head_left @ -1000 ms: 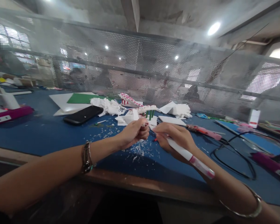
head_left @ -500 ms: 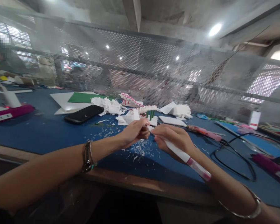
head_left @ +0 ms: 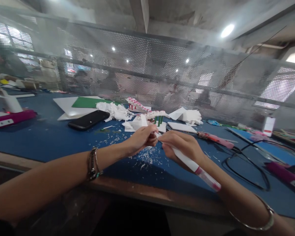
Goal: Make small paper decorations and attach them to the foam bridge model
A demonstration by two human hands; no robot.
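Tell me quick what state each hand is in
Left hand: closed; anything gripped is too hidden to tell.
Right hand: closed, holding a white pen-like tool.

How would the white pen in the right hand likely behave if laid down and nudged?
The white pen would probably roll, since it looks tubular. It seems stiff, its visible length being straight, and likely light, given its slimness.

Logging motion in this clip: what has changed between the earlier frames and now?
The right hand moved slightly left, towards the left hand; the rear end of its white tool swung left too. Nothing visibly taken up or released. The left hand stayed closed; phone and green sheet stayed put.
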